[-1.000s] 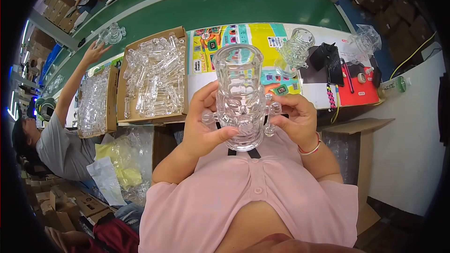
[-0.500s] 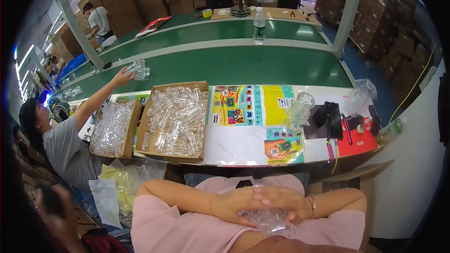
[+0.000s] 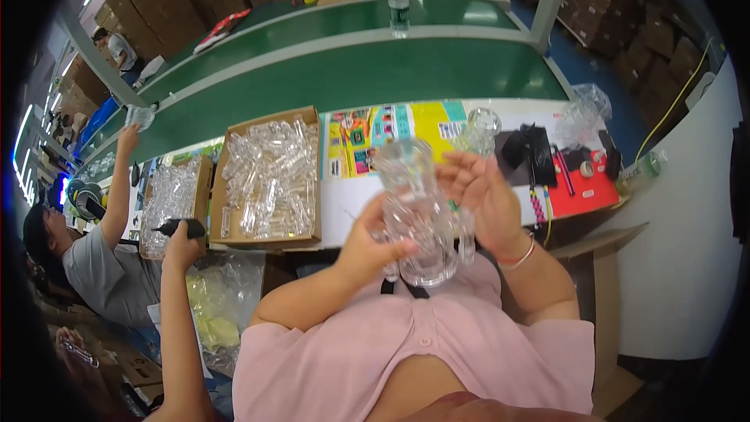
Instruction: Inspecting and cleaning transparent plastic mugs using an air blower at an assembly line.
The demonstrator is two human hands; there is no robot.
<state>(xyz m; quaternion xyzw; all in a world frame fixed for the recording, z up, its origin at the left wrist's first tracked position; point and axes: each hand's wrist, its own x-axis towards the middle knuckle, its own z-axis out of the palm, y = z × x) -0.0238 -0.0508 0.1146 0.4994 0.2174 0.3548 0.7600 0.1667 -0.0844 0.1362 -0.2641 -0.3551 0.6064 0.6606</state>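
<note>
My left hand (image 3: 371, 246) is grasping the clear glass vessel (image 3: 422, 227) low on its left side, the thumb lying across the near part of its wall. My right hand (image 3: 486, 195) is hovering at the vessel's far right side with its fingers spread and slightly bent, the palm facing the glass; I cannot tell whether any fingertip is touching it. Between my hands, in front of my chest, the vessel is pointing its ringed end away from me and its heavy base toward me. Its long axis is running from near to far, with the far end leaning a little left. Short clear side posts are sticking out near its base; blur is hiding finer detail.

Beyond my fingers, the white table (image 3: 355, 197) is carrying a wide cardboard box (image 3: 312, 228) of clear glass pieces, left of the vessel. Farther left, a narrower box (image 3: 200, 202) is holding more. Another person's hand (image 3: 184, 244) is gripping a black tool (image 3: 187, 227) just at that box. To the far right of my vessel, a second clear vessel (image 3: 480, 129) is standing near a black object (image 3: 535, 152). On the far green surface (image 3: 367, 74), a water bottle (image 3: 398, 9) is standing upright.
</note>
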